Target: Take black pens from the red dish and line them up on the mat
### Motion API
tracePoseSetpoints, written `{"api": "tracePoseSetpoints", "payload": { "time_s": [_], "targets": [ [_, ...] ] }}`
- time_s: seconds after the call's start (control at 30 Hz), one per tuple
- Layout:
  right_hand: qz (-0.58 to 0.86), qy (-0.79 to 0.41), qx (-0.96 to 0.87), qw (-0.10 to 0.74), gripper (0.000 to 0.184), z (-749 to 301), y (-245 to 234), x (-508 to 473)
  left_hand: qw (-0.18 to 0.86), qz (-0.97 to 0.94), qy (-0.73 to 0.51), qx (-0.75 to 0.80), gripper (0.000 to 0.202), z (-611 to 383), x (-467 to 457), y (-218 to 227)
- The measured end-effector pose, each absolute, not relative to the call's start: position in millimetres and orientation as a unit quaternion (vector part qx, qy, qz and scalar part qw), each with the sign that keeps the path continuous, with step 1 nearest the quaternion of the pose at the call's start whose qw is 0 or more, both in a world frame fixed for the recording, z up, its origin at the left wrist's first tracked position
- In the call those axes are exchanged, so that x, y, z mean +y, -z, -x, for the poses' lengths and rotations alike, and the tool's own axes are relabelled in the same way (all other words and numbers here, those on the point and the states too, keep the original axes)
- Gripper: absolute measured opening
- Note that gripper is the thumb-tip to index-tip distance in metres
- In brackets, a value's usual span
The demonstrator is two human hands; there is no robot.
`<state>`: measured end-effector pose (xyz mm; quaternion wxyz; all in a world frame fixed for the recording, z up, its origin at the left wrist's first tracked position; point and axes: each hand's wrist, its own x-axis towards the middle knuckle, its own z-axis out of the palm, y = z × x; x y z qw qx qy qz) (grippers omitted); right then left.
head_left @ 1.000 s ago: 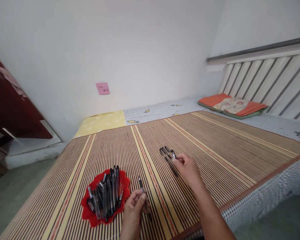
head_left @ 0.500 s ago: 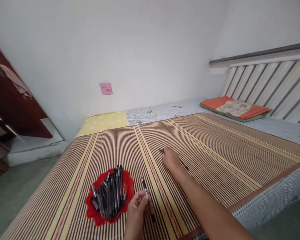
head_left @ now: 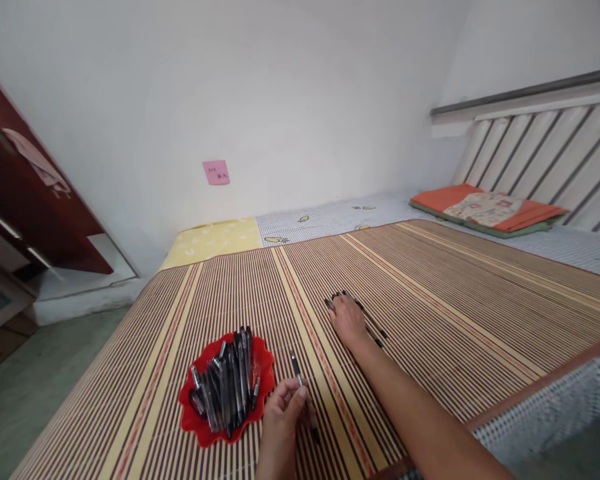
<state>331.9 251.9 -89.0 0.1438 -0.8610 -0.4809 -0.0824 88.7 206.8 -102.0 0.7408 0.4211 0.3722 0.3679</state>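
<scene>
My left hand (head_left: 283,417) is closed around a black-and-clear pen (head_left: 297,369), which slants over the striped mat (head_left: 240,287). Just left of that hand stands a red scalloped dish (head_left: 203,432) heaped with several black and clear pens (head_left: 236,380). Farther out, my right hand (head_left: 349,319) is low over the mat with its fingers curled down on a pen (head_left: 329,304). Other dark pens (head_left: 374,320) lie side by side under and beside this hand. Its palm hides their middles, and the fingertips are partly hidden.
The mat covers a bed against a white wall with a pink note (head_left: 216,173). Folded orange and green cloth (head_left: 490,208) lies at the back right, by a white slatted headboard (head_left: 535,150). A yellow patterned cloth (head_left: 215,240) lies at the back left; a dark red door (head_left: 40,193) stands beyond.
The view has shifted slightly. My right hand has shifted a little over the pens, and more of them show around it. My left hand still grips its pen by the dish.
</scene>
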Motion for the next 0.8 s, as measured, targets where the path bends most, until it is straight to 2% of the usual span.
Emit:
{"api": "tracePoseSetpoints", "payload": {
  "time_s": [0.33, 0.67, 0.8],
  "targets": [
    [0.855, 0.082, -0.486, 0.16, 0.011, -330.9, 88.4, 256.6, 0.735, -0.432, -0.358, 0.38, 0.038, -86.4, 207.7, 105.5],
    [0.87, 0.089, -0.44, 0.202, 0.022, -357.4, 73.4, 230.6, 0.738, -0.429, -0.36, 0.376, 0.038, -86.0, 205.8, 106.5],
    [0.861, 0.082, -0.464, 0.191, 0.018, -361.1, 71.5, 247.4, 0.737, -0.433, -0.361, 0.373, 0.037, -86.1, 207.0, 107.4]
  ]
}}
